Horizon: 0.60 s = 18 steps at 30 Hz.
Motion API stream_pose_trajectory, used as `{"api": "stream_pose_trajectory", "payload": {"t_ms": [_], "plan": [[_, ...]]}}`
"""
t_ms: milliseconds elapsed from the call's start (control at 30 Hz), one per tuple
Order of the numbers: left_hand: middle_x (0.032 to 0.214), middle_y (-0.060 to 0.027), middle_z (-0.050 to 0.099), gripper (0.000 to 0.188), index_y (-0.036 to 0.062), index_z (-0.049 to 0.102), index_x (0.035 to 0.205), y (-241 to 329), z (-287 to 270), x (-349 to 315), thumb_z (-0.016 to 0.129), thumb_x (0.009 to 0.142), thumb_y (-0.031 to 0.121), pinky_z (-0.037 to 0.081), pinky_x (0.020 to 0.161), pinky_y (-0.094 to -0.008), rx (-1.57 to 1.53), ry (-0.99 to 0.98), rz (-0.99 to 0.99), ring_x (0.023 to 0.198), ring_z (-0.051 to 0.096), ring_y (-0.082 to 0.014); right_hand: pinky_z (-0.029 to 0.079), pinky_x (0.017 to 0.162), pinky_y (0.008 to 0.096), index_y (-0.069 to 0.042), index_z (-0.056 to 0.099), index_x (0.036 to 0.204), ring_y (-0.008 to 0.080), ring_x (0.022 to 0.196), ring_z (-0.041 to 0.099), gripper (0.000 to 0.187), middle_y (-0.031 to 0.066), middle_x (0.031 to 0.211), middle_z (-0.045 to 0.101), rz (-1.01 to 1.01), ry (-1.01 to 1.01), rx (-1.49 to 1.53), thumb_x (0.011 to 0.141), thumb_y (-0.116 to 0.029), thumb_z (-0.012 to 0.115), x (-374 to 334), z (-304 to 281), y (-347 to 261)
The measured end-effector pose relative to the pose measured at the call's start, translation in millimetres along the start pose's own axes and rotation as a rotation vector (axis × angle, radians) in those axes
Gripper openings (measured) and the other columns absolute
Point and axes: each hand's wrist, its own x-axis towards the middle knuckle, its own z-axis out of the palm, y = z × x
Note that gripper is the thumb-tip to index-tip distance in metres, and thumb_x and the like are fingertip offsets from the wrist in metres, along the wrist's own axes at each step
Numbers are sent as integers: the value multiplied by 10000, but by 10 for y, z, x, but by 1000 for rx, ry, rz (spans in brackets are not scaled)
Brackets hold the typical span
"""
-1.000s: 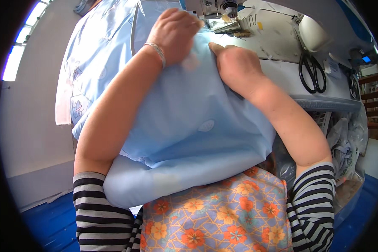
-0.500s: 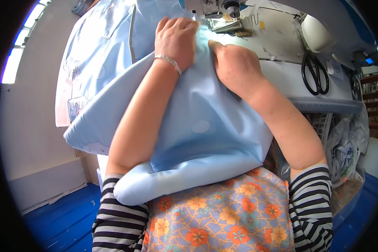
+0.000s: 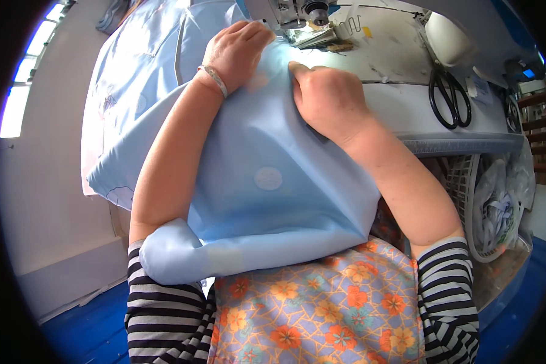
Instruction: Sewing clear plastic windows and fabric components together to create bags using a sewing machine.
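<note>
A wide piece of light blue cloth (image 3: 242, 206) spreads from the sewing machine (image 3: 292, 15) down to my lap, its near edge bunched in a thick fold. My left hand (image 3: 239, 51), with a bracelet at the wrist, lies on the cloth just left of the needle area, fingers bent and closed on it. My right hand (image 3: 332, 100) is curled at the cloth's right edge, a fingertip pressing the fabric a little nearer to me than the needle. The fingers' undersides are hidden. A pale round patch (image 3: 268, 178) shows on the cloth between my forearms.
Black-handled scissors (image 3: 449, 100) lie right of my right hand, beside a white rounded object (image 3: 449, 39). Small tools (image 3: 330, 42) sit by the needle. Below the table's ruler-marked edge (image 3: 461, 144) stands a white basket (image 3: 467, 188) with bagged scraps.
The whole view has shifted slightly, so most things appear further left. My left forearm has swung outward to the left. Both hands stay on the cloth near the needle.
</note>
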Motion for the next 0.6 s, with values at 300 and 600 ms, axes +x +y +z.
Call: {"api": "stream_pose_trajectory", "payload": {"t_ms": [300, 600], "plan": [[963, -43, 577, 291, 129, 641, 1032, 101, -111, -23, 639, 741, 128, 521, 765, -375, 35, -216, 52, 893, 610, -253, 480, 519, 409, -70, 658, 961, 310, 567, 610, 174, 118, 616, 610, 16, -9, 14, 852, -158, 556, -41, -22, -42], [853, -69, 609, 148, 96, 680, 960, 164, -231, 55, 572, 865, 132, 516, 695, -361, -221, -364, -47, 802, 617, -267, 489, 533, 423, -80, 669, 959, 323, 585, 619, 178, 133, 647, 625, 43, -13, 35, 880, -183, 548, -24, -35, -47]]}}
